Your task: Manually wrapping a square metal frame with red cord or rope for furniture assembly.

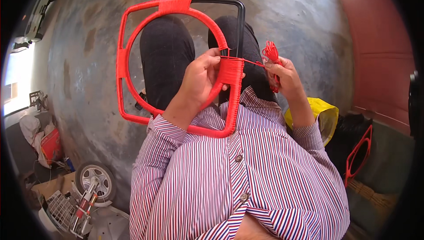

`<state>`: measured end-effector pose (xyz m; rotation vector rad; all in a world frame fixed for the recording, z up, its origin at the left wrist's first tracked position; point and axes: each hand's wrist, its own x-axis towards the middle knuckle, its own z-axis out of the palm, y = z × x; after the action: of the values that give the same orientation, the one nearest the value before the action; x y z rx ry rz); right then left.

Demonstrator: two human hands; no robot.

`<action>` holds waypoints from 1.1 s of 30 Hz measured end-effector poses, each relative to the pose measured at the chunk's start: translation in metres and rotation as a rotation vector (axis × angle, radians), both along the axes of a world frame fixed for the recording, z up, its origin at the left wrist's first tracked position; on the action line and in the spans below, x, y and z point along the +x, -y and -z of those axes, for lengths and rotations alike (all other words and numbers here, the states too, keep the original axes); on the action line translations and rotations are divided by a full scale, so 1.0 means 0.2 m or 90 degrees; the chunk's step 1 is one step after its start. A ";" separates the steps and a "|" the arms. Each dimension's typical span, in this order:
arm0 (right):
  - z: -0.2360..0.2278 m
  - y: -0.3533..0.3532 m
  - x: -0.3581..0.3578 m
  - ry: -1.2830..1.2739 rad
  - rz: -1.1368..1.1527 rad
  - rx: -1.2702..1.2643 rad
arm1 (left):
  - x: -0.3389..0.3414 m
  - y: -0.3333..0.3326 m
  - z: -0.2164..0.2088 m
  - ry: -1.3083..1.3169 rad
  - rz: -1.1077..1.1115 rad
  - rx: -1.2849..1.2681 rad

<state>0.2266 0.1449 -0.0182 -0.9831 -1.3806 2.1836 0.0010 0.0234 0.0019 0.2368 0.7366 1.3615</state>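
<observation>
A squarish metal frame with a round ring inside it (175,5) rests over my lap, mostly wrapped in red cord. Its upper right corner and part of the right side are bare black tube (241,28). My left hand (199,77) grips the frame at the wrapped band (231,70) joining the ring to the right side, thumb on top and some fingers hidden behind. To the right, a looped bundle of red cord (271,52) is pinched in my right hand (285,77). From it a strand of cord (254,62) runs across to the wrapped band's top edge.
A yellow bag (324,115) stands beside my right forearm, near a black plastic bag and another red frame (358,155). At lower left are a small spoked wheel (95,182) and a white wire basket (59,210). Grey concrete floor (90,90) surrounds my legs.
</observation>
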 end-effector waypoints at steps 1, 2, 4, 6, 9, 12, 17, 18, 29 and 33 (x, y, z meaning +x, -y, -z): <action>0.02 0.02 0.01 -0.009 0.006 -0.026 | 0.00 0.00 -0.01 -0.004 -0.011 -0.022; 0.02 0.02 0.00 -0.009 0.009 -0.026 | 0.01 -0.01 -0.02 -0.009 -0.022 -0.044; 0.03 0.03 -0.01 -0.010 0.017 -0.024 | 0.01 -0.01 -0.02 -0.010 -0.032 -0.067; 0.03 0.04 -0.01 0.006 0.022 -0.006 | 0.00 -0.01 -0.02 -0.005 -0.030 -0.069; 0.03 0.06 0.01 0.007 0.015 0.001 | 0.00 -0.01 -0.03 -0.010 -0.022 -0.057; 0.06 0.08 0.03 0.013 0.014 -0.021 | -0.01 0.00 0.01 -0.009 -0.007 -0.040; 0.05 0.04 0.01 0.132 0.016 0.108 | 0.02 -0.03 -0.01 0.004 -0.026 -0.082; 0.06 0.02 0.00 0.134 0.038 0.136 | 0.01 -0.03 -0.01 -0.009 -0.009 -0.072; 0.05 -0.10 -0.06 0.213 0.109 0.207 | 0.02 -0.01 0.04 -0.086 -0.043 -0.007; -0.08 -0.22 -0.15 0.064 0.077 0.298 | 0.03 0.01 -0.03 -0.162 -0.157 -0.069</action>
<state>0.1962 0.1880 -0.0018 -0.9722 -1.7223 1.6325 0.0066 0.0212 0.0080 0.2410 1.0773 1.5355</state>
